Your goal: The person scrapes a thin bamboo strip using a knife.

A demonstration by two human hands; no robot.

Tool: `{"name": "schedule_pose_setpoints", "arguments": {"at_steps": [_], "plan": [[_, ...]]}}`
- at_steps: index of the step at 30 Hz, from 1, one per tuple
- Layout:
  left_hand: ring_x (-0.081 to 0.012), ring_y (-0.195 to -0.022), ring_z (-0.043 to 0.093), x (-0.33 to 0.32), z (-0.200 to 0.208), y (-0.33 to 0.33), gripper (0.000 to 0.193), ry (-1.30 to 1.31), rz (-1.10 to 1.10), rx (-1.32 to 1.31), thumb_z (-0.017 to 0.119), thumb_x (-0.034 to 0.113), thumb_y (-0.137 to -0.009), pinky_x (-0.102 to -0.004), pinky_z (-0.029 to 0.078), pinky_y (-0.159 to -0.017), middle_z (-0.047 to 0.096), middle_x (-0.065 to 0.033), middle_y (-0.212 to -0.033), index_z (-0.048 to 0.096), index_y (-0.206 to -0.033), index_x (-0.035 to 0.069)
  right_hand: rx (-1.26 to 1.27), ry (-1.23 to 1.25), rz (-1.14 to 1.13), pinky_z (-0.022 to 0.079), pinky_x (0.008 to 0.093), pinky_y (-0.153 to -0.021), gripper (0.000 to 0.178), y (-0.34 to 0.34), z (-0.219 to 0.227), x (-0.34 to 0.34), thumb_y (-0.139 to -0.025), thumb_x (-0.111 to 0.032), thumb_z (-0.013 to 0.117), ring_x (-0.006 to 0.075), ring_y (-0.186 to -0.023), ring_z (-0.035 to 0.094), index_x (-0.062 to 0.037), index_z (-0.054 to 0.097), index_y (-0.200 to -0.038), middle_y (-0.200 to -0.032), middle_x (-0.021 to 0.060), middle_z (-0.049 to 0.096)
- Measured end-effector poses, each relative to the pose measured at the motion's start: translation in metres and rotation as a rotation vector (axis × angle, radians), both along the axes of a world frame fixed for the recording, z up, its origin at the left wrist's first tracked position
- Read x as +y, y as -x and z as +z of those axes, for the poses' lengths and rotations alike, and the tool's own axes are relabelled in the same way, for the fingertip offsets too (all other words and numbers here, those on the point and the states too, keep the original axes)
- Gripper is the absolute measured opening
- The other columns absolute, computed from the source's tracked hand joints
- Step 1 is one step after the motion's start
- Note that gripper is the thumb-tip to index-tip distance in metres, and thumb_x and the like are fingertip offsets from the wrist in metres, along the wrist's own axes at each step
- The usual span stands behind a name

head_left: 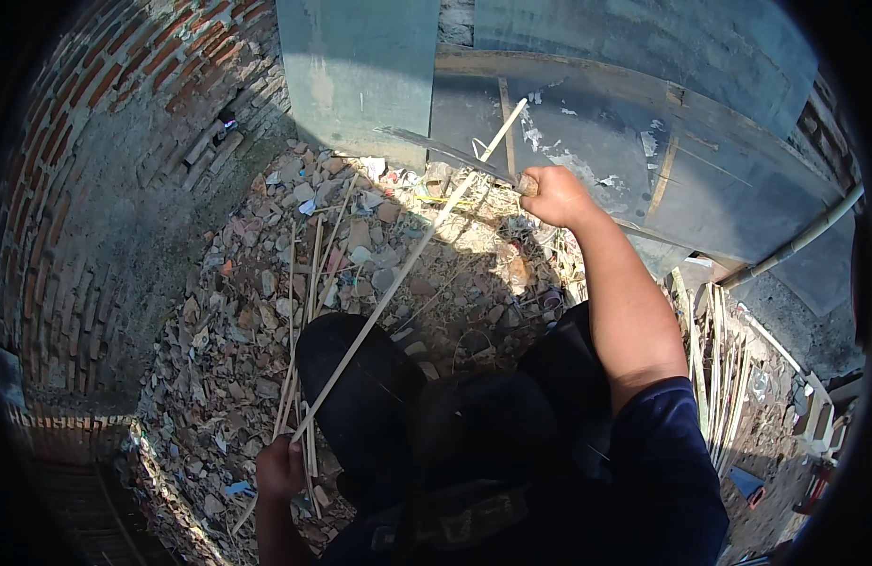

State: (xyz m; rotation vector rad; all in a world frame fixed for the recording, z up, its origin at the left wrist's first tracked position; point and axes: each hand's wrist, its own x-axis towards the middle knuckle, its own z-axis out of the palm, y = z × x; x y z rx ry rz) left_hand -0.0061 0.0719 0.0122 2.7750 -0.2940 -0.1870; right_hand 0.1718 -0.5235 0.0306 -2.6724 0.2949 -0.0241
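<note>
Dark shirt cloth (667, 462) and bent legs (360, 358) lie nearest the camera, across the bottom and lower middle of the frame. From the lower left, a long strip (389, 292), pale and probably wood or bamboo, slants up over one knee to its free tip at upper centre. At its lower end the left hand (280, 467) has its fingers curled closed on it, thumb along the near side. At upper centre the right hand (557, 196) is a full fist around the handle of a big knife (436, 146), whose blade crosses the strip near the tip, with a thin curl of shaving (477, 146) beside it; whether the edge bites cannot be told. The strip should be light and springy, stiff enough to hold its line yet likely to whip or split at the thin end. Its lower end seems the best hold, well apart from the blade, though raw edges may splinter. Grey panels (578, 132) stand close behind the tip and the brick wall (106, 208) bounds the left, so swinging room looks widest over the rubble (238, 377) at centre left, where loose sticks (318, 264) could snag.
</note>
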Motion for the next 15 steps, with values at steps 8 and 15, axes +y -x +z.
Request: {"name": "schedule_pose_setpoints", "arguments": {"at_steps": [8,15], "plan": [[-0.0485,-0.064,0.062,0.005,-0.011,0.001,0.040,0.070,-0.033,-0.080,0.048,0.036,-0.103,-0.0517,0.047,-0.057,0.057,-0.0229,-0.063,0.056,-0.083,0.002,-0.055,-0.114,-0.041,0.053,0.0462,-0.094,0.050,-0.004,-0.013,-0.027,-0.078,-0.022,0.068,0.0394,-0.105,0.068,-0.0107,0.068,-0.127,-0.113,0.0229,0.071],[-0.0487,-0.062,0.061,0.006,-0.007,0.001,0.041,0.027,0.003,-0.055,0.048,0.037,-0.104,-0.0527,0.046,-0.056,0.056,-0.0232,-0.062,0.055,-0.082,0.003,-0.075,-0.135,-0.094,0.054,0.0439,-0.093,0.049,-0.002,-0.007,-0.026,-0.078,-0.023,0.069,0.0376,-0.103,0.069,-0.0078,0.068,-0.125,-0.108,0.0216,0.073]]}}
